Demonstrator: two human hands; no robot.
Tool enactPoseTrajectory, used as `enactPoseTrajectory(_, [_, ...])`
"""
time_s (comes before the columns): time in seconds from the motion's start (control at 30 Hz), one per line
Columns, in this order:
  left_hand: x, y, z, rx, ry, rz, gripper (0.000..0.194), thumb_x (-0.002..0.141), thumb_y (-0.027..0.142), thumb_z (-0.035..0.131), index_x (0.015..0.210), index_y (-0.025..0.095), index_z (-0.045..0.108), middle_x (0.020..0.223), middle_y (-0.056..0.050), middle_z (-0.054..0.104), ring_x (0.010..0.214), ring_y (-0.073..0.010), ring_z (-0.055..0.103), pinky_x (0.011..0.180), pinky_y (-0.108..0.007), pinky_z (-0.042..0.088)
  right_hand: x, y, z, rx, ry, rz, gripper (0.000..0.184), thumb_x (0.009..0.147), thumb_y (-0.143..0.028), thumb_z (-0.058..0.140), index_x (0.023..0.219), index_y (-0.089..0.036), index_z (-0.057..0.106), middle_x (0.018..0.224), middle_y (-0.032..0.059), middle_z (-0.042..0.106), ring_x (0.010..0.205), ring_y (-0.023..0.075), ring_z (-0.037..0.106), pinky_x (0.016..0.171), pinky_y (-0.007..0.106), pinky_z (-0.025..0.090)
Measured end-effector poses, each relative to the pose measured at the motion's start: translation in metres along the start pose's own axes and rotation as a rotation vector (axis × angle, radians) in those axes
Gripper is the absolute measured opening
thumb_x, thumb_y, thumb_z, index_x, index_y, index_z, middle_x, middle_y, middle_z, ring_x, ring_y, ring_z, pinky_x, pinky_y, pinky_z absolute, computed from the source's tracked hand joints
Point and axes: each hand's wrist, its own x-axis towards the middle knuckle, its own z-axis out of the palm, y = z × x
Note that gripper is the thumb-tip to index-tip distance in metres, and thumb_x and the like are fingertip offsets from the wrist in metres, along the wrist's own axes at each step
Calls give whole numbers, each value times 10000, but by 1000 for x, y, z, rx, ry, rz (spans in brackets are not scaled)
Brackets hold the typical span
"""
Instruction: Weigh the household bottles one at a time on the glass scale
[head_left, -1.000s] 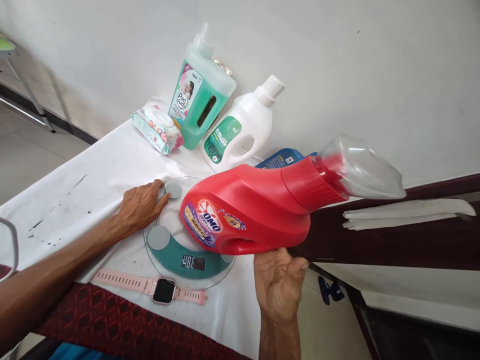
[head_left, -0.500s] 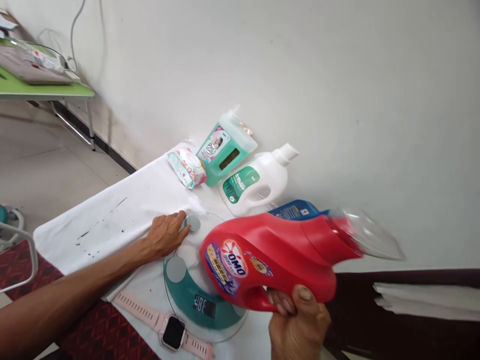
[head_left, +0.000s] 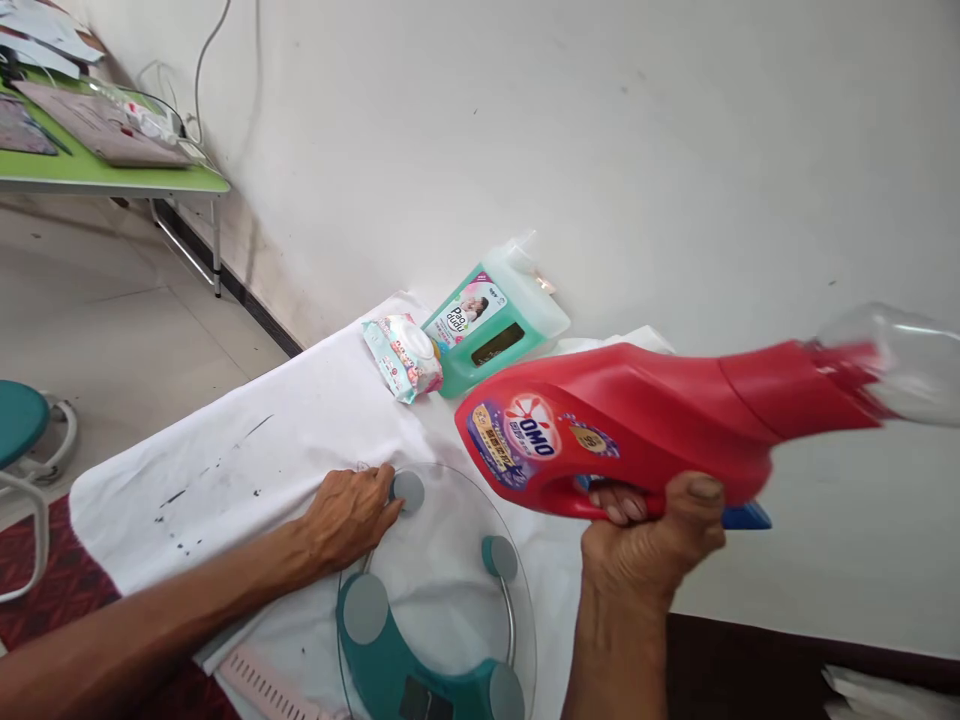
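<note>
My right hand [head_left: 652, 540] is wrapped around the handle of a red OMO laundry detergent bottle [head_left: 667, 420]. The bottle is tilted almost onto its side, with its clear cap [head_left: 907, 365] pointing right. My left hand [head_left: 356, 520] grips the edge of a round glass bathroom scale [head_left: 465, 590], its thumb and fingers by a grey foot pad. The scale has a teal base and a dark display, partly cut off at the bottom. Behind the red bottle, a blue container [head_left: 746, 516] shows only in part.
A wipes pack [head_left: 403, 358] and a green liquid jug [head_left: 495, 325] stand near the wall on a white-covered table [head_left: 240, 460]. A pink watch strap [head_left: 270, 690] lies at the front. Leftward are a green table [head_left: 150, 180] and a teal stool [head_left: 21, 420].
My right hand has moved the detergent bottle up and right, away from above the scale, and it now hides the white bottle. The display's lit digits no longer show. My left hand stays at the scale's edge.
</note>
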Motion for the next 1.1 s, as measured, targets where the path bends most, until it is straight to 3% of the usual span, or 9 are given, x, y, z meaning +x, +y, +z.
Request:
enactPoseTrajectory(0.17, [1, 1, 2, -13, -6, -1, 327, 1093, 364, 375, 1216, 148, 586, 1116, -135, 763, 1031, -353, 742, 841, -480, 557, 14, 38, 23, 4, -68, 96, 672, 583, -676, 854, 483, -236, 356, 405, -103, 291, 349, 46, 253, 347, 221, 251])
enactPoseTrajectory(0.4, [6, 0, 9, -3, -15, 9, 306, 1084, 358, 363, 1194, 180, 586, 1096, -118, 777, 973, -333, 762, 813, -453, 572, 16, 100, 36, 63, -32, 187, 717, 577, -776, 815, 484, -251, 337, 384, -104, 273, 342, 49, 229, 340, 226, 207])
enactPoseTrajectory(0.5, [6, -5, 17, 13, 59, 28, 325, 1074, 361, 354, 1239, 196, 580, 1145, -119, 786, 988, -319, 772, 815, -432, 574, 17, 116, 34, 51, -20, 236, 711, 650, -849, 723, 524, -262, 341, 398, -100, 279, 367, 61, 235, 363, 238, 209])
enactPoseTrajectory(0.6, [7, -14, 27, 19, 197, 57, 384, 1054, 411, 355, 1306, 210, 563, 1155, -107, 797, 965, -291, 782, 780, -386, 564, 21, 113, 23, -52, -132, 216, 650, 775, -848, 624, 607, -247, 439, 473, -61, 401, 443, 104, 356, 430, 262, 309])
enactPoseTrajectory(0.7, [9, -20, 33, 3, 269, 58, 432, 1040, 477, 330, 1289, 227, 580, 1009, -68, 812, 859, -270, 781, 716, -363, 536, 22, 92, -6, -248, -228, 89, 507, 881, -724, 629, 887, -217, 617, 784, 14, 640, 712, 166, 578, 659, 301, 491])
enactPoseTrajectory(0.77, [9, -21, 33, 0, 288, 35, 458, 1035, 513, 312, 1268, 239, 596, 917, -46, 799, 799, -267, 769, 678, -357, 510, 20, 77, -38, -367, -139, 0, 471, 893, -659, 664, 1078, -228, 620, 1001, 43, 674, 904, 193, 626, 811, 335, 524])
enactPoseTrajectory(0.87, [8, -17, 28, -1, 269, -4, 489, 1019, 561, 304, 1249, 258, 611, 783, -16, 759, 712, -268, 741, 637, -349, 479, 23, 67, -99, -539, 136, -59, 508, 890, -657, 661, 1135, -219, 580, 1077, 66, 660, 1018, 224, 630, 915, 390, 522])
enactPoseTrajectory(0.97, [7, -13, 22, -12, 239, -36, 496, 989, 600, 330, 1229, 275, 618, 713, 0, 727, 641, -258, 714, 603, -332, 462, 45, 77, -157, -644, 332, 3, 625, 832, -707, 686, 1181, -217, 518, 1229, 117, 615, 1156, 262, 600, 998, 441, 509])
enactPoseTrajectory(1.1, [7, -10, 22, -12, 271, -66, 489, 992, 616, 353, 1232, 280, 615, 690, 11, 704, 647, -253, 711, 592, -322, 442, 99, 105, -199, -575, 439, 133, 893, 626, -687, 843, 1273, -221, 442, 1470, 175, 463, 1363, 300, 500, 1141, 457, 454])
